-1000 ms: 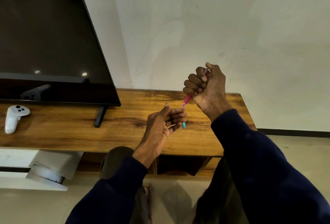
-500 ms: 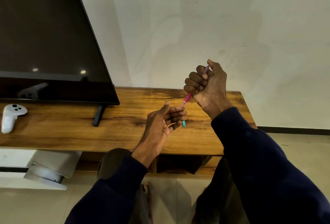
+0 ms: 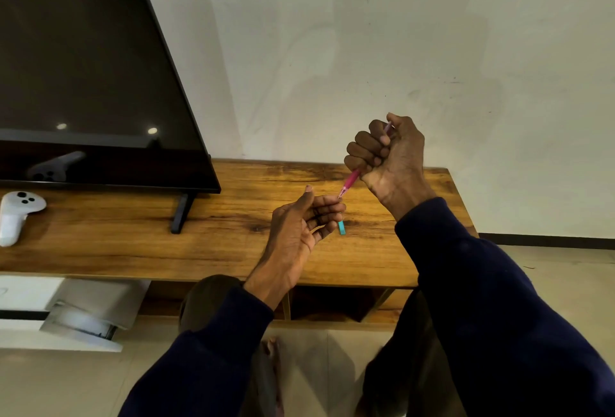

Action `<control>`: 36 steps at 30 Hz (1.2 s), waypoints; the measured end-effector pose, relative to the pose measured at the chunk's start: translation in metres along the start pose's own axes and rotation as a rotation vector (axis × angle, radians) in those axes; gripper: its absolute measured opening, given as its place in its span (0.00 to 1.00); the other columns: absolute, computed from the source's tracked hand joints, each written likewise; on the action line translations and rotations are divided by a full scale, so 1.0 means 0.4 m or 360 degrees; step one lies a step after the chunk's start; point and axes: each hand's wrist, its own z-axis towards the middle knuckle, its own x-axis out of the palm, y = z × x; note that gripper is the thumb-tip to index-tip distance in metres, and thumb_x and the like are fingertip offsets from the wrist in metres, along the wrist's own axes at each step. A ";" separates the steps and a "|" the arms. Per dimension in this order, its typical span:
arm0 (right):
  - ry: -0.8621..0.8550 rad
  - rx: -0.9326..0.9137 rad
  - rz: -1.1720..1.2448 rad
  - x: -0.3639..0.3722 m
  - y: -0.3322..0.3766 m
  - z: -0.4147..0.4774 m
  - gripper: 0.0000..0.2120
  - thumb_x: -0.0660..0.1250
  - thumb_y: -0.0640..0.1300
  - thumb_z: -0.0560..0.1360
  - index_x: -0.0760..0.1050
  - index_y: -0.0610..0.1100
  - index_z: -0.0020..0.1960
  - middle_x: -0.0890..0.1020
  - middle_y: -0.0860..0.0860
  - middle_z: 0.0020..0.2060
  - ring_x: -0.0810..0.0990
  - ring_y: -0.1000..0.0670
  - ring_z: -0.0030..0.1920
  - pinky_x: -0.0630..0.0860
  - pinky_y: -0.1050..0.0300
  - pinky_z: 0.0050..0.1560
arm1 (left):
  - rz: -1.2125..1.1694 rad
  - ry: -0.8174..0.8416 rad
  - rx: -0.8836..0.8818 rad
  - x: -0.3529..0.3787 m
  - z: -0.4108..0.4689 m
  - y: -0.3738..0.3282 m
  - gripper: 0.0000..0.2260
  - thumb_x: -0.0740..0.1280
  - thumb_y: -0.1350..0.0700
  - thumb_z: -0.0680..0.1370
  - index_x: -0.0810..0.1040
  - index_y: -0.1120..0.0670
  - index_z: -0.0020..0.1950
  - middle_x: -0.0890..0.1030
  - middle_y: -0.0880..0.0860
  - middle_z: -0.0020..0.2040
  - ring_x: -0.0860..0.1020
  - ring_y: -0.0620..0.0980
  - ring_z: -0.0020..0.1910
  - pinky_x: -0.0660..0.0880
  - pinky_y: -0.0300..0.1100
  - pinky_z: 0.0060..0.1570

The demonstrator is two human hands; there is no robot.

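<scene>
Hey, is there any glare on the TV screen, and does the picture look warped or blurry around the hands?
Head view: the dark TV screen mirrors two small bright spots and the white controller; wide-angle bending makes the screen's edge lean; soft shadows fall on the wall; the right hand gripping the pink pen and the left hand holding the teal cap look sharp.

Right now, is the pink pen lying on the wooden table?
No, the right hand grips the pink pen in its fist, held up off the table.
</scene>
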 end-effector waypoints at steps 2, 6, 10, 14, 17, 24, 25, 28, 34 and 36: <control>-0.0011 0.0001 0.0023 -0.001 0.001 0.001 0.24 0.55 0.51 0.80 0.60 0.46 0.27 0.56 0.53 0.21 0.53 0.54 0.23 0.53 0.61 0.25 | 0.0009 0.0001 0.0000 0.002 -0.001 -0.001 0.18 0.62 0.50 0.86 0.84 0.63 0.54 0.88 0.60 0.48 0.86 0.50 0.43 0.81 0.44 0.50; -0.0009 -0.0003 -0.0007 -0.003 0.002 0.002 0.24 0.55 0.51 0.80 0.60 0.46 0.26 0.56 0.53 0.21 0.53 0.54 0.23 0.53 0.62 0.25 | 0.0017 0.0002 -0.0002 0.006 -0.002 -0.002 0.18 0.62 0.50 0.86 0.84 0.63 0.53 0.88 0.60 0.48 0.86 0.50 0.43 0.81 0.44 0.50; 0.0004 -0.0022 -0.0036 0.002 0.005 0.003 0.24 0.54 0.50 0.80 0.60 0.46 0.26 0.56 0.53 0.21 0.53 0.54 0.23 0.54 0.62 0.25 | 0.0025 0.0009 -0.0003 0.005 -0.002 -0.003 0.19 0.61 0.49 0.86 0.85 0.63 0.54 0.88 0.60 0.49 0.86 0.50 0.43 0.81 0.44 0.50; 0.0047 -0.0036 -0.0061 0.004 0.009 -0.003 0.24 0.55 0.52 0.80 0.60 0.46 0.27 0.57 0.53 0.21 0.54 0.53 0.23 0.53 0.60 0.26 | 0.0028 0.0020 -0.0003 0.004 0.000 -0.002 0.19 0.61 0.49 0.86 0.85 0.62 0.53 0.88 0.60 0.48 0.86 0.49 0.43 0.81 0.43 0.50; 0.0061 -0.0040 -0.0100 0.007 0.011 -0.004 0.24 0.54 0.50 0.80 0.60 0.46 0.26 0.56 0.53 0.21 0.53 0.54 0.23 0.53 0.61 0.26 | 0.0034 0.0013 -0.0015 0.005 0.003 0.002 0.19 0.61 0.49 0.86 0.86 0.61 0.51 0.88 0.59 0.48 0.87 0.49 0.43 0.81 0.42 0.49; 0.0057 -0.0056 -0.0094 0.007 0.012 -0.002 0.24 0.55 0.52 0.81 0.60 0.46 0.27 0.56 0.53 0.21 0.53 0.54 0.23 0.51 0.59 0.27 | 0.0030 0.0026 -0.0035 0.002 0.009 0.005 0.19 0.61 0.49 0.86 0.85 0.61 0.53 0.88 0.59 0.48 0.87 0.49 0.43 0.82 0.42 0.49; 0.0056 -0.0051 -0.0100 0.007 0.012 -0.001 0.24 0.54 0.51 0.81 0.60 0.46 0.27 0.56 0.53 0.21 0.53 0.54 0.23 0.51 0.60 0.27 | 0.0028 0.0024 -0.0036 0.002 0.010 0.005 0.19 0.61 0.49 0.86 0.85 0.61 0.53 0.88 0.59 0.48 0.87 0.49 0.43 0.82 0.42 0.48; 0.0052 -0.0046 -0.0105 0.008 0.010 0.001 0.24 0.53 0.49 0.80 0.60 0.46 0.26 0.56 0.53 0.20 0.51 0.53 0.24 0.52 0.61 0.26 | 0.0013 0.0025 -0.0043 0.002 0.011 0.004 0.19 0.61 0.49 0.86 0.85 0.61 0.52 0.88 0.59 0.48 0.87 0.49 0.43 0.82 0.42 0.47; 0.0044 -0.0037 -0.0085 0.008 0.009 0.000 0.24 0.53 0.50 0.80 0.61 0.46 0.26 0.57 0.53 0.20 0.52 0.54 0.24 0.51 0.61 0.26 | 0.0006 0.0035 -0.0044 0.007 0.012 0.002 0.20 0.61 0.49 0.86 0.85 0.63 0.54 0.88 0.59 0.48 0.86 0.49 0.42 0.81 0.43 0.49; 0.0046 -0.0036 -0.0098 0.008 0.010 0.002 0.24 0.52 0.48 0.80 0.60 0.46 0.25 0.56 0.53 0.20 0.50 0.53 0.25 0.51 0.61 0.27 | -0.0006 0.0040 -0.0053 0.008 0.012 0.003 0.20 0.61 0.49 0.86 0.85 0.62 0.54 0.88 0.59 0.48 0.86 0.49 0.42 0.81 0.43 0.48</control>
